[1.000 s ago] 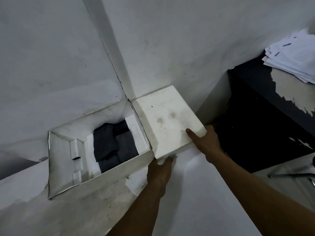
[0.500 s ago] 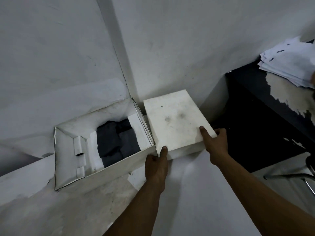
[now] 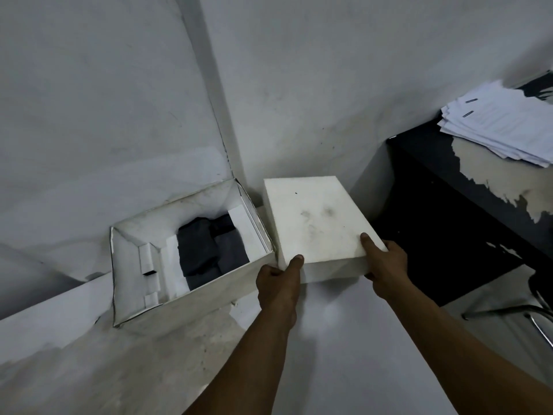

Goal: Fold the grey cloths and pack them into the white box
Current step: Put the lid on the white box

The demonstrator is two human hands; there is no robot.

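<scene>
Two hands, both bare, grip one white lid point(image 3: 317, 223) by its near edge: the left hand point(image 3: 278, 284) holds the near-left corner, thumb laid flat on the lid's top face and the other fingers curled out of sight beneath it; the right hand point(image 3: 386, 259) holds the near-right corner in the same way, thumb on top and fingers wrapped under the rim. Neither hand touches anything else. One white box point(image 3: 206, 295) stands open on the pale floor point(image 3: 344, 339) just left of the lid, its far side against the wall point(image 3: 299, 85); whether lid and box touch cannot be told. Grey cloths point(image 3: 206, 250) lie folded inside the box, toward its right half, with at least two pieces distinguishable by shade, though the exact count cannot be told. White card inserts point(image 3: 149, 265) line the left end of the box interior. One black desk point(image 3: 449, 235), its top surface peeling, stands to the right of the lid. One stack of stapled papers point(image 3: 502, 124) rests on the far-right part of the desk. One metal chair leg point(image 3: 508, 310) shows at the right edge, near the desk's base.
</scene>
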